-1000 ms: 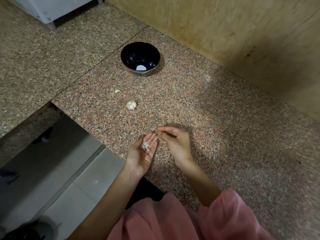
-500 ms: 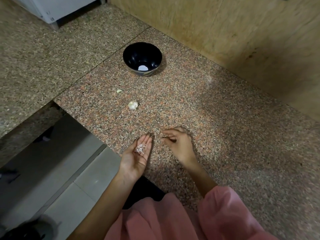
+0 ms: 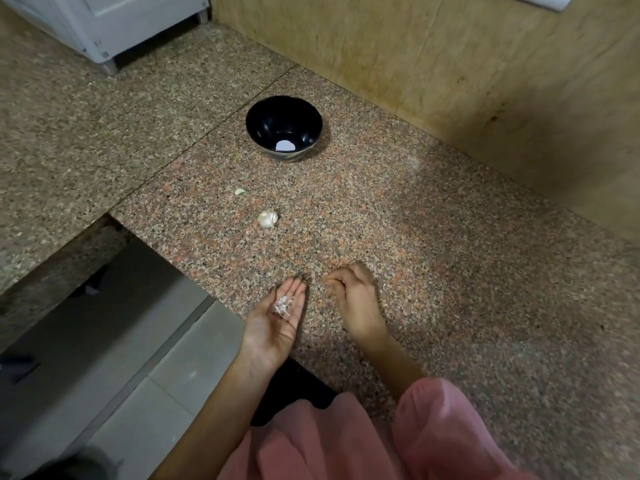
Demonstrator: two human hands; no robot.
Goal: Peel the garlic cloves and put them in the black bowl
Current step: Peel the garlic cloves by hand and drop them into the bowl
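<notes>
Wearer, seen from above. A loose pink garment [image 3: 304, 445] fills the lower frame at 6 o'clock. Its wide, softly folded sleeve [image 3: 450, 427] at 5 o'clock ends partway down the right arm. Both forearms run bare to the left hand [image 3: 277, 327] and the motion-blurred right hand [image 3: 356, 303].

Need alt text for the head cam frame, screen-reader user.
A person's left hand lies palm up at the edge of a speckled granite counter, papery garlic skins on its fingers; the right hand beside it is blurred, fingers curled. Farther back sit a garlic piece, a smaller clove and a black bowl with a white spot at its bottom.
</notes>
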